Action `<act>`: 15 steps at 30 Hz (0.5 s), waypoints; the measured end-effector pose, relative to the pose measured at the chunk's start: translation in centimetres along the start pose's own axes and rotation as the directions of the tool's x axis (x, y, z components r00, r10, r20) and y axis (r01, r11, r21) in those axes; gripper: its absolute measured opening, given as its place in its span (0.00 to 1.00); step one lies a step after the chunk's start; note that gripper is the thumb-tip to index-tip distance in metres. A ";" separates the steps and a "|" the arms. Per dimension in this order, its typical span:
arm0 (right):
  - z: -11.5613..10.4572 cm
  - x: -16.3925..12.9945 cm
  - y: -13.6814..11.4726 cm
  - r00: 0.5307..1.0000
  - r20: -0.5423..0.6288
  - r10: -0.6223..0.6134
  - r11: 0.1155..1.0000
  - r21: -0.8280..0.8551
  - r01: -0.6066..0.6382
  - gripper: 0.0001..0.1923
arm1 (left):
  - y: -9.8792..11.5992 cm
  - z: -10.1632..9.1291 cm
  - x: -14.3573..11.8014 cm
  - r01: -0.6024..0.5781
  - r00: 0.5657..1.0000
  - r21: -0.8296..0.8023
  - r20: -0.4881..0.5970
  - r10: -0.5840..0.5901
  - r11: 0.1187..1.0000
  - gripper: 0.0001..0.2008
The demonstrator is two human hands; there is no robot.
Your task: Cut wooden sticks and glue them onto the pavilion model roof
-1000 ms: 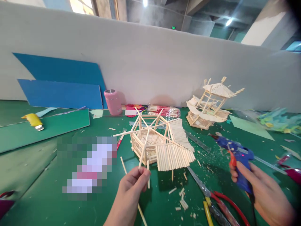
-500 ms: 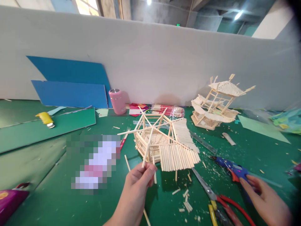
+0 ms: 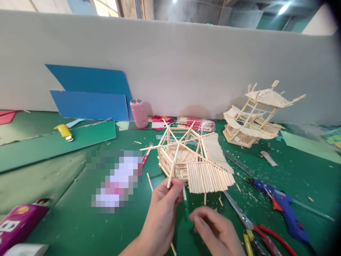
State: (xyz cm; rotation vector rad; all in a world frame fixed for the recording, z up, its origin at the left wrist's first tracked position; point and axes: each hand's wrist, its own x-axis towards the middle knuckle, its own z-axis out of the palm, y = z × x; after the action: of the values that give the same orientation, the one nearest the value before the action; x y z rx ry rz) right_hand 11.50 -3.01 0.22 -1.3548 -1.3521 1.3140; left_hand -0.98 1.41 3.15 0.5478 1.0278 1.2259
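Our left hand (image 3: 165, 199) pinches a rafter stick (image 3: 173, 167) of the stick roof frame (image 3: 191, 160), its axis running up and away. Our right hand (image 3: 213, 227) hovers nearby with fingers loosely curled and holding nothing.

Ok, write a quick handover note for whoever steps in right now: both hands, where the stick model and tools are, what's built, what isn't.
Left hand: pinching the near end of a spoke of the stick roof model, with a loose stick beside the fingers.
Right hand: empty, over the green mat just right of the left hand.
Glue gun lies on the mat to the right; scissors lie nearer.
Done: two roof sections planked, on the near and right sides.
Left: the other sections are bare spokes. Finished pavilion stands at the back right.
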 end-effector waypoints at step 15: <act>4.5 2.6 -0.2 0.977 -0.168 0.130 0.782 0.623 0.003 0.14 | 0.3 0.7 0.5 0.130 0.990 -0.136 -0.036 -0.136 0.982 0.14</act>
State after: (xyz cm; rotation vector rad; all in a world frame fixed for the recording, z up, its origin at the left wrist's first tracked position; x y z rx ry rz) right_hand 6.72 -0.97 -0.56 -1.0304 -0.6345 1.4494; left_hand -0.51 2.12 3.50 0.3435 0.9954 1.1832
